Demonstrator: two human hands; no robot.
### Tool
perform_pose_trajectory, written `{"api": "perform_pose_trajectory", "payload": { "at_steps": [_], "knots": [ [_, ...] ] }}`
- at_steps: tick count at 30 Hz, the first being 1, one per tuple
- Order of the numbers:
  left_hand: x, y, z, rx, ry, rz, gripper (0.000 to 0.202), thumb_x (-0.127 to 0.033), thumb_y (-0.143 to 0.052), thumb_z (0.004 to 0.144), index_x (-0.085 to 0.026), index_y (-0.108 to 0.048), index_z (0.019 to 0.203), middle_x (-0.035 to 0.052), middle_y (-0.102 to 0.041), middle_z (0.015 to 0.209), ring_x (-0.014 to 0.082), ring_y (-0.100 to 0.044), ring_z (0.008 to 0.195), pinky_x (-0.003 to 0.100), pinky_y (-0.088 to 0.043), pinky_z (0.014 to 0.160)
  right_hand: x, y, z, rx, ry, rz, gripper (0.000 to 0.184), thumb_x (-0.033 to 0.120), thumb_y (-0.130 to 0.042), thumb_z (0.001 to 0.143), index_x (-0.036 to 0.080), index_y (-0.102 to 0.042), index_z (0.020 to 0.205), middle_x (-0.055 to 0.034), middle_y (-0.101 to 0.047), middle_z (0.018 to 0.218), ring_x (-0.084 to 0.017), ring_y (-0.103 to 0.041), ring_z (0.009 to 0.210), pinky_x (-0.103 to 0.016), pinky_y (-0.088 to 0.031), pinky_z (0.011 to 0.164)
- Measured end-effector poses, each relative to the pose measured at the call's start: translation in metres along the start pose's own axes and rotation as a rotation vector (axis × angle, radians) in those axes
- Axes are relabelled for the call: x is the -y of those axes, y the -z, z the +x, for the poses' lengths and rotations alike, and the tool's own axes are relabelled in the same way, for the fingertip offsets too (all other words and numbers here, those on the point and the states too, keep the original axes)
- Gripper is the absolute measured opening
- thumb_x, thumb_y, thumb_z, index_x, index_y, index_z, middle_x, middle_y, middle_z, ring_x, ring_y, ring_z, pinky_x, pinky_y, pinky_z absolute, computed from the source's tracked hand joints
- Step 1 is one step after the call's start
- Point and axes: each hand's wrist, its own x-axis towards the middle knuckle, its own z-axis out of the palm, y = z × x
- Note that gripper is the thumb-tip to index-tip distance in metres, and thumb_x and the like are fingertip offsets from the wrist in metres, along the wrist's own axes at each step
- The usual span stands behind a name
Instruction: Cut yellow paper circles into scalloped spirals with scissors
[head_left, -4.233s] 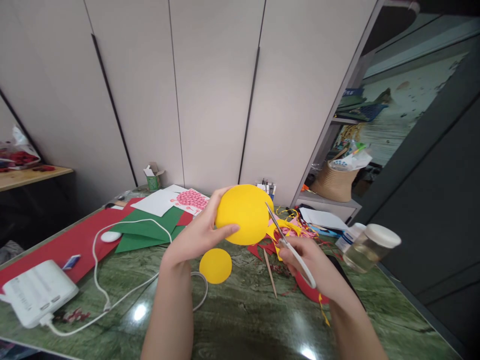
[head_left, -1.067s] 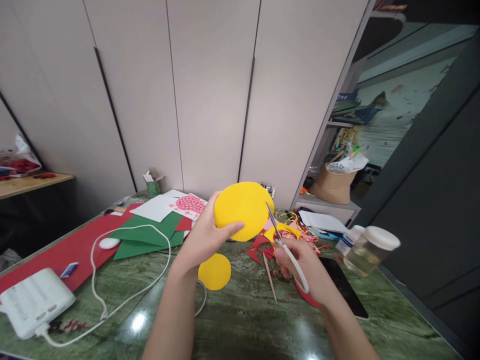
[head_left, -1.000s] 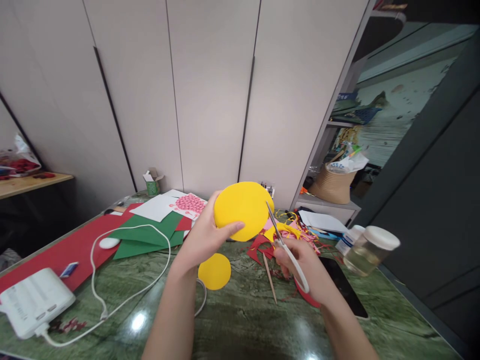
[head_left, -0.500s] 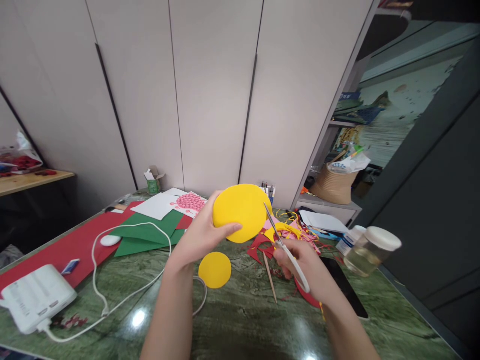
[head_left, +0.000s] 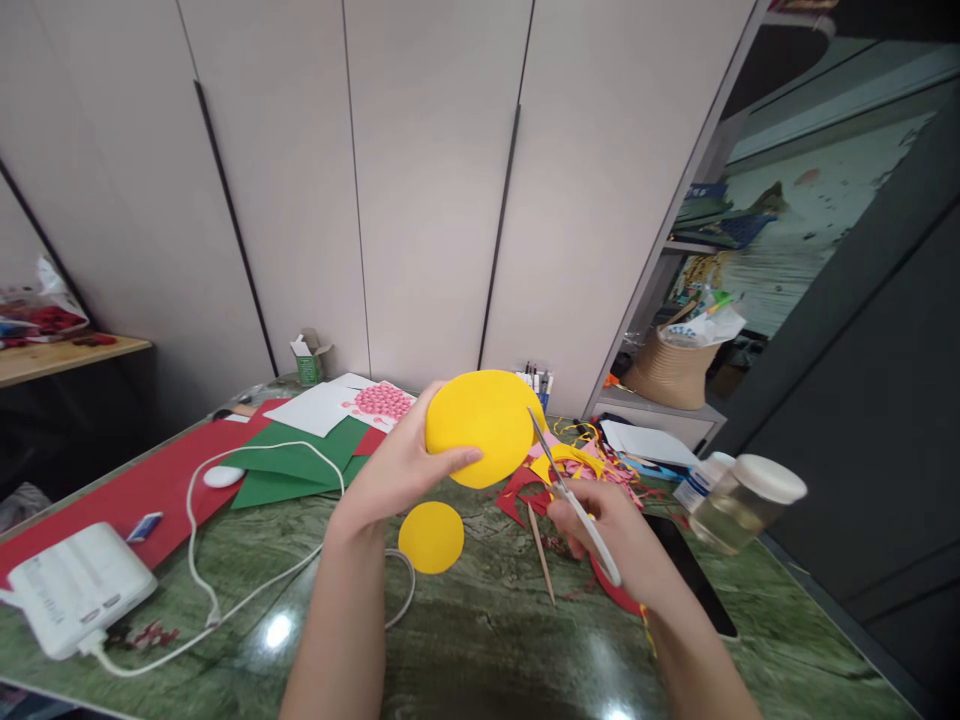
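Observation:
My left hand (head_left: pixel 401 455) grips a round piece of yellow paper (head_left: pixel 480 425) by its left edge, thumb on the near face and fingers behind. In my right hand (head_left: pixel 600 525) is a pair of scissors with white handles (head_left: pixel 592 535), its metal blades pointing up at the paper's right edge. A narrow yellow strip curls off that edge behind the blades. Below, a smaller yellow paper circle (head_left: pixel 431 538) lies flat on the green marbled table (head_left: pixel 480 660). A wooden stick (head_left: pixel 541 555) rests between it and my right hand.
Yellow, red and pink paper scraps (head_left: pixel 570 460) pile up behind my right hand. A dark phone (head_left: pixel 690 575) and a lidded jar (head_left: pixel 742 505) stand to the right. Green sheets (head_left: pixel 300 460), a white cable and a white power adapter (head_left: pixel 82 590) occupy the left.
The view has shifted very slightly. Both hands, the yellow paper and the scissors keep nearly the same positions.

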Motion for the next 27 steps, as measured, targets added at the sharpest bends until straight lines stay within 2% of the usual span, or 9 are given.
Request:
{"api": "perform_pose_trajectory", "payload": {
  "at_steps": [8, 15, 22, 27],
  "knots": [
    [0.002, 0.004, -0.001, 0.044, 0.016, -0.029, 0.047, -0.028, -0.065, 0.073, -0.023, -0.046, 0.115, 0.0074, -0.058, 0.111, 0.0245, -0.060, 0.097, 0.035, -0.056, 0.074, -0.004, -0.001, -0.001, 0.005, -0.011, 0.001, 0.048, 0.059, -0.049, 0.080, 0.020, -0.036, 0.055, 0.0063, -0.035, 0.046, -0.009, -0.030, 0.042, -0.022, -0.021, 0.041],
    [0.004, 0.009, -0.002, 0.086, 0.040, -0.060, 0.044, -0.025, -0.066, 0.072, -0.024, -0.050, 0.112, 0.0057, -0.062, 0.106, 0.0235, -0.062, 0.093, 0.034, -0.056, 0.073, -0.007, 0.000, -0.002, 0.028, -0.010, -0.025, 0.045, 0.056, -0.048, 0.081, 0.019, -0.040, 0.057, 0.0054, -0.037, 0.049, -0.010, -0.033, 0.045, -0.023, -0.023, 0.043],
    [0.003, 0.013, -0.004, 0.113, 0.073, -0.076, 0.046, -0.027, -0.066, 0.071, -0.024, -0.050, 0.115, 0.0075, -0.062, 0.109, 0.0259, -0.062, 0.095, 0.035, -0.057, 0.071, -0.005, 0.001, -0.002, 0.057, -0.005, -0.052, 0.047, 0.058, -0.047, 0.081, 0.019, -0.037, 0.055, 0.0059, -0.034, 0.049, -0.009, -0.030, 0.045, -0.022, -0.021, 0.042],
    [0.007, 0.017, -0.005, 0.144, 0.084, -0.074, 0.047, -0.028, -0.068, 0.068, -0.024, -0.052, 0.112, 0.0064, -0.063, 0.102, 0.0248, -0.064, 0.089, 0.036, -0.057, 0.069, -0.003, 0.002, -0.001, 0.070, -0.018, -0.088, 0.046, 0.056, -0.048, 0.081, 0.019, -0.038, 0.056, 0.0057, -0.034, 0.049, -0.010, -0.030, 0.046, -0.023, -0.021, 0.043]
  ]
}}
